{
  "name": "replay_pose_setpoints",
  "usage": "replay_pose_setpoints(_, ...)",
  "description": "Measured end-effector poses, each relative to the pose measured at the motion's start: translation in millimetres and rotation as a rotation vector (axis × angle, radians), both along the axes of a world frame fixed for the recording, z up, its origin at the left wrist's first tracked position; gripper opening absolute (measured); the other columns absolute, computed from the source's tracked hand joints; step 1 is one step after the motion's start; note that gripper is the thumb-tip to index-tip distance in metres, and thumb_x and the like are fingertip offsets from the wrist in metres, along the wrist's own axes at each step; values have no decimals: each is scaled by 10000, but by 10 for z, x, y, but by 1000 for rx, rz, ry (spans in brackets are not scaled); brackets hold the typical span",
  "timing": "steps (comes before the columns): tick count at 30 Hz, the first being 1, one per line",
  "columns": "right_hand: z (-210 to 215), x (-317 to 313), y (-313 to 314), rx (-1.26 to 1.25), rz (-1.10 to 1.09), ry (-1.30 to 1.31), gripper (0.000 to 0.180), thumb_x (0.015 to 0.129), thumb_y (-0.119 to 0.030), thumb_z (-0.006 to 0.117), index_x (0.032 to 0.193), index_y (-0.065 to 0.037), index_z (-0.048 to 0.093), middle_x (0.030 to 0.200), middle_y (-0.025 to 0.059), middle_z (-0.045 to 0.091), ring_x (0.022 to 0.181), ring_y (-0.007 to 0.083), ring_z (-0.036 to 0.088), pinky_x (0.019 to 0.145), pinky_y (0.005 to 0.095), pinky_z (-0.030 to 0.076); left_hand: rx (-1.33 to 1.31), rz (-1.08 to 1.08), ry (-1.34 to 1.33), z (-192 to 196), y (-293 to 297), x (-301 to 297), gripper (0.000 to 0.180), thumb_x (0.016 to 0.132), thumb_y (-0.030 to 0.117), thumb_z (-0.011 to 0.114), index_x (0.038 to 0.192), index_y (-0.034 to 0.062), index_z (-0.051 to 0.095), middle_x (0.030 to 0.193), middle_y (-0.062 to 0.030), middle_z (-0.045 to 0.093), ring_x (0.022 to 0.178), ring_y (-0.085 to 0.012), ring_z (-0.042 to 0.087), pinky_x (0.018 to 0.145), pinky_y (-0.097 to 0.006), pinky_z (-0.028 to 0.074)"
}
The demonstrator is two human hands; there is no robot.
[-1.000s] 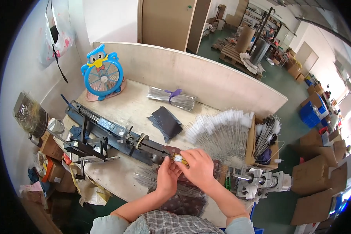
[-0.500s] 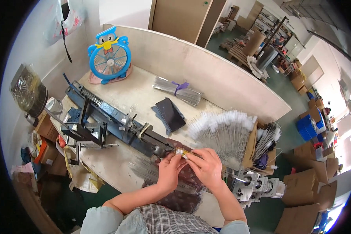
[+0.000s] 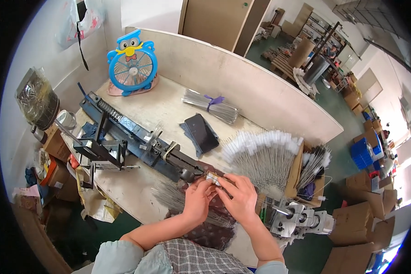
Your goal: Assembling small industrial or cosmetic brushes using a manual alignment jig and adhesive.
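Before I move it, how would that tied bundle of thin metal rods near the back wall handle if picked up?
The bundle of rods probably lifts as one, since a purple tie cinches its middle. Its ends fan out, so loose rods may slip. Thin and long, they likely flex and roll if untied.

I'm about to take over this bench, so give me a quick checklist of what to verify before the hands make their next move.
1. Left hand and right hand both on the small pale piece: ok.
2. Piece sits at the end of the dark metal fixture: ok.
3. Grip firm: cannot tell, fingers hide it.
4. White-tipped wires fanned close beside the right hand: ok.
5. Phone lies apart from the hands: ok.
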State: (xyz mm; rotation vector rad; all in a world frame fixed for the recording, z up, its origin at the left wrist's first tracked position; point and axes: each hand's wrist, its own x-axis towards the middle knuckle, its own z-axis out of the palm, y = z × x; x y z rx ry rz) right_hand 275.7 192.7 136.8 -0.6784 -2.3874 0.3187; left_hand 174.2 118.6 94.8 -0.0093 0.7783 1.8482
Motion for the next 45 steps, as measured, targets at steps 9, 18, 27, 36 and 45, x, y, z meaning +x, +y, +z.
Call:
replay_pose_setpoints(9,36,-117,2,-34,2,-2,289,679,-119,715,965,-110,677,967,63,617,872,256,576,735,349,472,-20,-19,27,-23,13,-11,143,919,133,459,989,51,553,960,-27,600,867,-125,583,799,-298,452)
replay_pose_setpoints(18,21,-171,-15,-44,-6,39,293,664,-110,718,952,-85,670,961,66,623,860,252,586,727,342,474,-11,-12,-23,-162,14,-25,237,942,233,397,973,56,551,954,-29,605,910,-160,573,844,-331,425)
replay_pose_setpoints(27,-36,-110,2,21,-9,44,239,699,-160,703,933,-117,674,950,22,618,868,221,578,727,337,458,0,7,-27,-65,10,-25,215,944,242,398,920,91,548,920,-3,602,887,-140,569,833,-328,420)
replay_pose_setpoints(36,-19,-166,-19,3,-18,47,262,665,-133,728,918,-89,680,946,39,630,856,233,587,719,339,466,-3,19,-75,-37,6,4,229,952,259,388,954,88,541,931,-14,598,886,-145,567,841,-329,426)
replay_pose_setpoints(45,-91,-299,-34,52,-88,42,341,667,-186,723,991,-105,654,952,5,623,871,192,576,722,331,444,52,31,-56,-54,-3,-9,239,955,264,376,928,84,531,887,-20,581,880,-153,558,823,-344,432)
